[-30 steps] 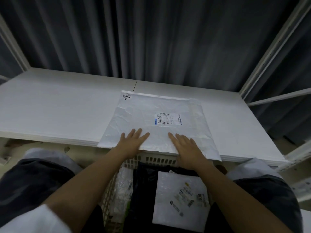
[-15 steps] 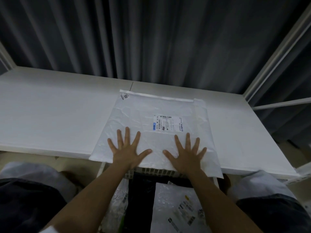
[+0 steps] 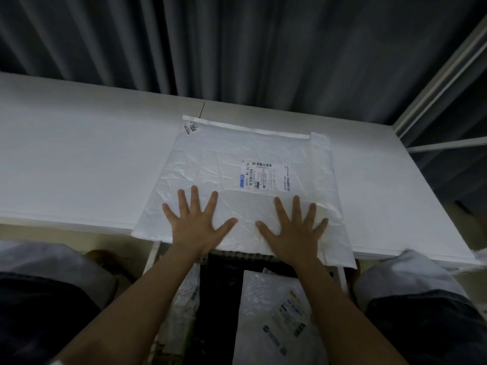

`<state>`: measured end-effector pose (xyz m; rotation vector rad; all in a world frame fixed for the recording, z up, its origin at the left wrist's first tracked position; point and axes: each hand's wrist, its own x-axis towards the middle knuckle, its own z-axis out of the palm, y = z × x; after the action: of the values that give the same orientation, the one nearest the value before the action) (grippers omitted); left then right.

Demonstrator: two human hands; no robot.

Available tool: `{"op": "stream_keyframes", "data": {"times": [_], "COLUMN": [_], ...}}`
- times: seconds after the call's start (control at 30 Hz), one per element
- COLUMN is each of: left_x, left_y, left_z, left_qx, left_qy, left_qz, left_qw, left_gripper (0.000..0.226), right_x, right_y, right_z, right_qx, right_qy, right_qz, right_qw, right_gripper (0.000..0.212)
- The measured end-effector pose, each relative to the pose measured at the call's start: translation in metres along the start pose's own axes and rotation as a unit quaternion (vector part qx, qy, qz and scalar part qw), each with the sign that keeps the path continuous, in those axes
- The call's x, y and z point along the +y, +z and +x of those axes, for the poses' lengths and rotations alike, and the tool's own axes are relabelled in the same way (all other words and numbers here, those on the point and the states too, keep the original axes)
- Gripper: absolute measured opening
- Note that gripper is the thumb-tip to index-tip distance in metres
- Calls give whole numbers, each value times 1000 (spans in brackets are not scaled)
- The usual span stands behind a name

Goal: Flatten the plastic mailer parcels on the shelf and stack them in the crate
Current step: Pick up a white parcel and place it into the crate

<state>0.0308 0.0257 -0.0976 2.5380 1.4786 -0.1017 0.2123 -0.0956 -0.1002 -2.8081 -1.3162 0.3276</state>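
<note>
below, between the person's knees, a pale slotted crate sits under the shelf edge, its rim mostly covered by the forearms and by the overhang of the white mailer; inside it lie a clear bubble-wrap parcel with printed labels, a black parcel beside it, and a clear plastic one at the left. the white shelf runs wide to both sides, with a thin seam in its board behind the mailer, and a white metal upright of the rack rises at the right. behind it all hangs a dark grey pleated curtain, and the light is dim. the white mailer lies flat and crinkled at the front of the shelf, its near edge jutting over the crate; a shipping label with barcodes faces up right of centre, and a small sticker sits at the far left corner. the left hand and the right hand lie palm down on the near part of the mailer, side by side and apart, all fingers straight and spread wide, pressing the plastic and gripping nothing.
</note>
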Motion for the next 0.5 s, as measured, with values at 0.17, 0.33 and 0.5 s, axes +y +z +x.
{"op": "stream_keyframes", "data": {"times": [0.17,0.33,0.5], "left_x": [-2,1,31], "left_y": [-11,-48,-72], "left_z": [12,28,6], "left_qx": [-37,4,4], "left_qy": [12,-33,62], "left_qz": [18,181,54], "left_qw": [999,983,997], "left_gripper": [92,78,43], "right_x": [-4,-24,-22], "right_y": [-20,-55,-58], "right_z": [2,-3,-5], "right_qx": [-67,-113,5], "right_qy": [1,-39,-168], "right_qz": [-9,-35,24], "right_qw": [998,992,986], "right_gripper": [84,68,58]}}
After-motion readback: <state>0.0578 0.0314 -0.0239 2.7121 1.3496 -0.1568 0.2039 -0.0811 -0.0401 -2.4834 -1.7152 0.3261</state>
